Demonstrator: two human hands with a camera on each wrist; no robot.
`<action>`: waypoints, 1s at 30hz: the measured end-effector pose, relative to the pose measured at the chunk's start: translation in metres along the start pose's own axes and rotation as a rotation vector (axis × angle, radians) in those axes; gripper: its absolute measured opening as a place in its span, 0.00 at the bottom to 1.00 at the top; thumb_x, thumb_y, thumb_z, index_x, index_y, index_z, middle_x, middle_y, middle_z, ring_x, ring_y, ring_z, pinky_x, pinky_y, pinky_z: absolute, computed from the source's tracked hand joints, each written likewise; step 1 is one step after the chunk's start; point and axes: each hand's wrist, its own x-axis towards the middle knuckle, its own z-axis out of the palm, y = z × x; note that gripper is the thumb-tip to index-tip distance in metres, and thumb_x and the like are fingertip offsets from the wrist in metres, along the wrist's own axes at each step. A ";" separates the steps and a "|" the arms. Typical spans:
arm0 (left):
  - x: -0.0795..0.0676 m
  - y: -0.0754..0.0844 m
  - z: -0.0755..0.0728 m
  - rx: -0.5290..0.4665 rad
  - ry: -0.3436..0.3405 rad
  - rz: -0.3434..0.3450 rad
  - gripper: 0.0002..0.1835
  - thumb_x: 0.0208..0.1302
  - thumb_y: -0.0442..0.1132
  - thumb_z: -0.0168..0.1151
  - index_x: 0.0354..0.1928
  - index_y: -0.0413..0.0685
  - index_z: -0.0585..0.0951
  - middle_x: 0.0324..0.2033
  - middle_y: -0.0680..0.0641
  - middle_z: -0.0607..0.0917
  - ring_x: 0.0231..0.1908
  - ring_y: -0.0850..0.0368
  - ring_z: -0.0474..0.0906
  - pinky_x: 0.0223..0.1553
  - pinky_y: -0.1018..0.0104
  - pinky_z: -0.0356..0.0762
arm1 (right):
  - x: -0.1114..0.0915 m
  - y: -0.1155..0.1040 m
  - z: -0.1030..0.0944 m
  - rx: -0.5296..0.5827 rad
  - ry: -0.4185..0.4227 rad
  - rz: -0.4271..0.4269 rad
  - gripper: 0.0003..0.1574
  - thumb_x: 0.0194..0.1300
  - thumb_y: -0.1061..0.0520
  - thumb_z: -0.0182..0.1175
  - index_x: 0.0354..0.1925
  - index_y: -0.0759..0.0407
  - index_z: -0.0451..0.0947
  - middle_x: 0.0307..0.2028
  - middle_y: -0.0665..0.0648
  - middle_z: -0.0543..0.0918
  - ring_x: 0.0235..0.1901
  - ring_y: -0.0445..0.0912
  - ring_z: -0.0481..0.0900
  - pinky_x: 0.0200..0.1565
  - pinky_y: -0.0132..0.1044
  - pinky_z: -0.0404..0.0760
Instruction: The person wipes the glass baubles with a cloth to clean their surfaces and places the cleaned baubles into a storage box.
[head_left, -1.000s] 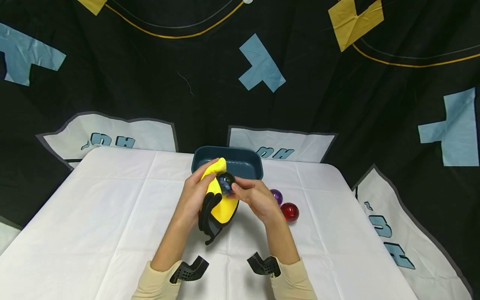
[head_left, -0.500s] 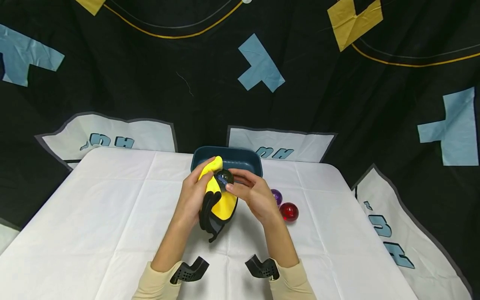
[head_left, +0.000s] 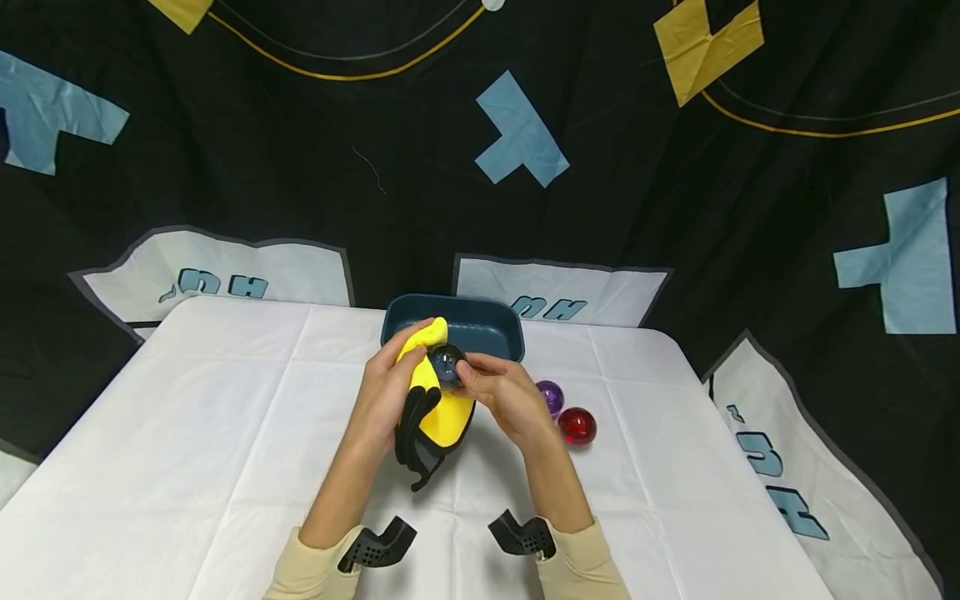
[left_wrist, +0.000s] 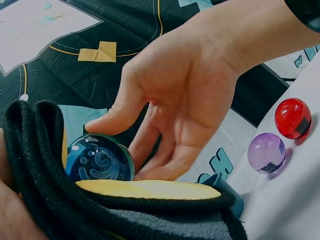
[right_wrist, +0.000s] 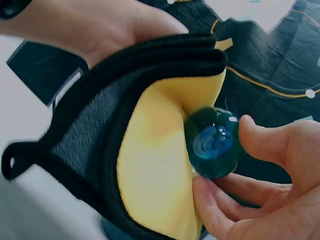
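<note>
My left hand (head_left: 384,385) grips a folded cloth (head_left: 447,419), yellow on one face and grey on the other, with black edging and a small hanging loop. A clear dark blue-green ball (right_wrist: 214,142) sits against the yellow side, partly wrapped by the fold. My right hand (head_left: 510,398) pinches the ball from its right, thumb on the near side and fingers curled behind and below it. In the left wrist view, pale swirls show on the ball (left_wrist: 100,159), reflected or inside it. Both hands are raised above the white tabletop, just in front of a dark blue tray.
The dark blue rectangular tray (head_left: 491,325) stands at the table's far edge, partly behind the hands. To the right of my right hand, a purple ball (head_left: 551,397) and a red ball (head_left: 577,427) lie on the white tablecloth (head_left: 225,433). A black curtain (head_left: 360,208) hangs behind.
The ball and cloth rose slightly and tilted, then came back down. My right fingers lifted and spread half a second ago, and now lie closer round the ball. The other balls stay put.
</note>
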 end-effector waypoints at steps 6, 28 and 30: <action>0.001 -0.001 0.001 -0.017 -0.004 -0.011 0.19 0.77 0.47 0.51 0.65 0.75 0.77 0.69 0.54 0.71 0.62 0.49 0.72 0.62 0.54 0.72 | 0.001 0.002 0.002 0.004 0.098 -0.052 0.25 0.67 0.58 0.66 0.61 0.61 0.79 0.54 0.61 0.82 0.51 0.49 0.81 0.61 0.43 0.81; 0.001 0.001 0.002 0.012 0.006 -0.012 0.20 0.77 0.47 0.50 0.65 0.76 0.76 0.68 0.53 0.71 0.60 0.48 0.73 0.57 0.56 0.75 | 0.002 0.001 0.004 0.009 0.086 -0.012 0.26 0.64 0.58 0.68 0.60 0.58 0.80 0.52 0.60 0.86 0.49 0.49 0.85 0.60 0.43 0.81; 0.001 0.001 0.002 0.013 0.002 -0.016 0.20 0.77 0.47 0.50 0.65 0.77 0.76 0.68 0.53 0.72 0.59 0.48 0.74 0.56 0.57 0.76 | 0.002 0.000 0.003 0.022 0.066 -0.001 0.25 0.66 0.57 0.66 0.60 0.62 0.78 0.50 0.61 0.87 0.45 0.49 0.86 0.57 0.43 0.83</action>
